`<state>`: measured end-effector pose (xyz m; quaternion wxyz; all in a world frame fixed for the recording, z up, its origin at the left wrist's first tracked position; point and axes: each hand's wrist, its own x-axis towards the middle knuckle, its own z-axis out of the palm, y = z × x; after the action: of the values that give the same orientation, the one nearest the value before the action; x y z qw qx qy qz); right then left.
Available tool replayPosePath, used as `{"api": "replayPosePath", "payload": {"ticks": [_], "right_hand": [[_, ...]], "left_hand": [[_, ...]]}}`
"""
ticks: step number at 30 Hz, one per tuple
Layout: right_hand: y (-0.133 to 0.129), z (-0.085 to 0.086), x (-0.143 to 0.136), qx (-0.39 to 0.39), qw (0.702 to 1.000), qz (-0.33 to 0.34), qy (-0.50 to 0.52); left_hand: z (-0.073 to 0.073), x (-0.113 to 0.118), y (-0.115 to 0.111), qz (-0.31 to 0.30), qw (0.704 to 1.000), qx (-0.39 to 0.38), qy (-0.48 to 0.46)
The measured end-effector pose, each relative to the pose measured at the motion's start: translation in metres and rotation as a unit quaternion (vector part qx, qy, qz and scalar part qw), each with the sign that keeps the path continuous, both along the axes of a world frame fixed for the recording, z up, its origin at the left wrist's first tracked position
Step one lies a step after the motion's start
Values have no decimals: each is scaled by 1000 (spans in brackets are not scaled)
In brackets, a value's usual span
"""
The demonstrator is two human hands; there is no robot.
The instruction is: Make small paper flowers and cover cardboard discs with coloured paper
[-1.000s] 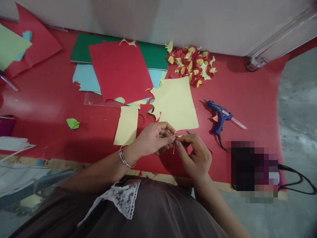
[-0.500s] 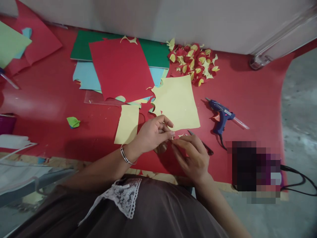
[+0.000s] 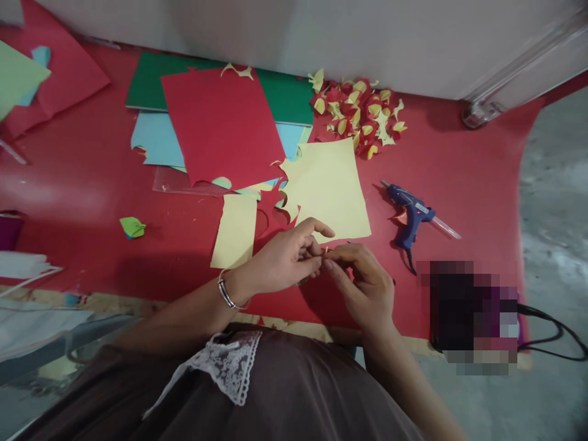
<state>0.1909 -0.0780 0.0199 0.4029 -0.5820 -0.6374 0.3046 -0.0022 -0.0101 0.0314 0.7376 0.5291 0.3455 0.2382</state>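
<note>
My left hand (image 3: 296, 254), with a silver bangle on its wrist, is closed in a pinch with its index finger stretched out above. Its fingertips meet those of my right hand (image 3: 367, 282), which pinches too. Between them shows a tiny pale-yellow piece (image 3: 326, 251), probably paper; most of it is hidden by the fingers. Just beyond the hands lies a yellow paper sheet (image 3: 328, 190) with scalloped cuts along its left edge. A narrower yellow strip (image 3: 234, 229) is near my left forearm. A dark pointed tool is almost wholly covered by my right hand.
A blue glue gun (image 3: 411, 214) with a clear stick lies to the right. Behind is a pile of red and yellow paper pieces (image 3: 362, 116). A red sheet (image 3: 223, 128) overlaps green and blue ones. A green folded paper piece (image 3: 133, 227) sits left.
My right hand has turned, its thumb now showing on the near side of the pinch. Both hands have shifted slightly right, and the left index finger has stretched out. The dark tool is now mostly covered.
</note>
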Motion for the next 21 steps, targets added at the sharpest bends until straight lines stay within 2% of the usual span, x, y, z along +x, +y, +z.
{"api": "replayPosePath", "payload": {"ticks": [6, 15, 21], "right_hand": [[1, -1, -1, -44, 997, -10, 64], [-1, -5, 0, -77, 992, -22, 99], [-3, -6, -3, -87, 990, -37, 109]], "left_hand": [[0, -2, 0, -12, 999, 39, 11], [-3, -9, 3, -80, 988, 117, 61], [0, -9, 4, -92, 984, 130, 78]]}}
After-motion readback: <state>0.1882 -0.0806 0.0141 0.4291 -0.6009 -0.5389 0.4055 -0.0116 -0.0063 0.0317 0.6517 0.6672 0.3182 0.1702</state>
